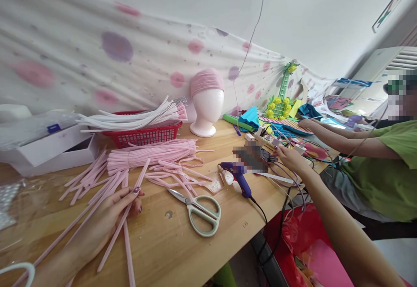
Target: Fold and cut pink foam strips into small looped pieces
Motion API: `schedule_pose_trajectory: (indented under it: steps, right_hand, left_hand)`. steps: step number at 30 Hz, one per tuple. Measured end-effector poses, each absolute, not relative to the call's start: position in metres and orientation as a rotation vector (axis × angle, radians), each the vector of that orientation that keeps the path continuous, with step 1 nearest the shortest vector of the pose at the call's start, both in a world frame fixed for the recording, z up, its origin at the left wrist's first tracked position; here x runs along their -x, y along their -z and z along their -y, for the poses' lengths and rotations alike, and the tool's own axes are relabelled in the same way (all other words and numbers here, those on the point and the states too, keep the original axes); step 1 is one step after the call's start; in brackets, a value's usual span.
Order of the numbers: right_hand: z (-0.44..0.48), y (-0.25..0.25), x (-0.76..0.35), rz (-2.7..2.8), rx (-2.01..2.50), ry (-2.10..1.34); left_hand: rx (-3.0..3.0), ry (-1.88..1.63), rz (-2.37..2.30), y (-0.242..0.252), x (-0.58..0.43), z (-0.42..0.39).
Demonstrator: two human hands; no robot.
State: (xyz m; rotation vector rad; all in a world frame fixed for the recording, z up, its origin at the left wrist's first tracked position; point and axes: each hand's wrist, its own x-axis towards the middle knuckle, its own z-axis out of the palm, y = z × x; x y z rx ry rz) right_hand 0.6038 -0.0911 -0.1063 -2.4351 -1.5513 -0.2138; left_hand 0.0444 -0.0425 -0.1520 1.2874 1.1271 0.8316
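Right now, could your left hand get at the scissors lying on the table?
Probably yes. The scissors lie flat on the table just right of the left hand, with nothing between them. That hand does pinch a pink pipe cleaner, so it isn't free.

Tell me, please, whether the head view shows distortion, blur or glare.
Head view: the wide lens bows the table edge and tilts the curtain; light is soft, faint shadow under the scissors, no strong glare; in the head view pixelated patches hide something beside the right hand and the face of a co-worker; the left hand looks stretched.
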Motion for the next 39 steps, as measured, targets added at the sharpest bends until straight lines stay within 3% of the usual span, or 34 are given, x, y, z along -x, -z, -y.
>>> schedule_pose_trajectory:
  steps: [39]
  right_hand:
    - [0.051, 0.143, -0.629, 1.494, 2.272, 0.204]
  left_hand:
    - [-1.344, -0.87, -1.275, 0.145, -0.049, 0.043]
